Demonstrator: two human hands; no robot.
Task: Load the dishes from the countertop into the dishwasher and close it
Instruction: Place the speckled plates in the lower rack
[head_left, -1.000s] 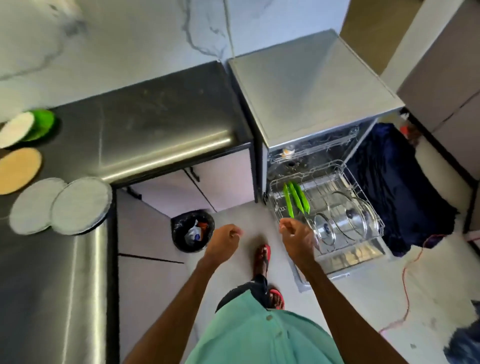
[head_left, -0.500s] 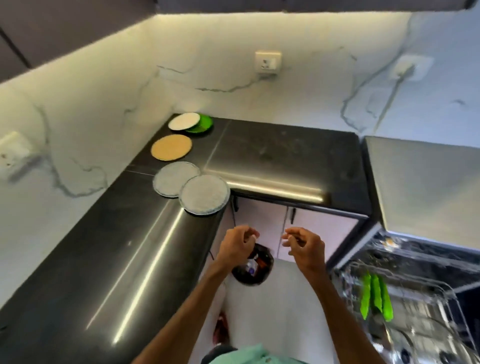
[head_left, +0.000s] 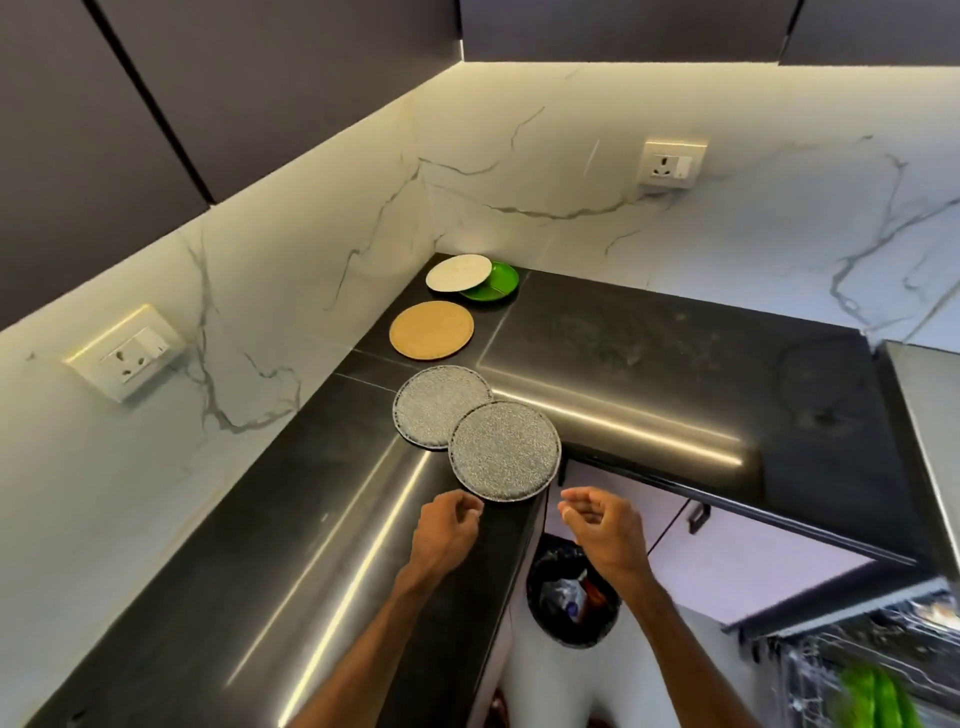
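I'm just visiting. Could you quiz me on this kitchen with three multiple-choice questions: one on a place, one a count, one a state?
1. Where does the round white plate lie?
A) overlapping the shiny green plate
B) in a sink
C) on the floor

2. How many round plates lie on the black stone countertop?
A) three
B) five
C) seven

3. What do the left hand and right hand hold?
A) a plate
B) a cup
C) nothing

Answers:
1 A, its edge covers part of the green one.
2 B, white, green, a tan plate and two speckled grey plates.
3 C, both are empty, fingers loosely curled.
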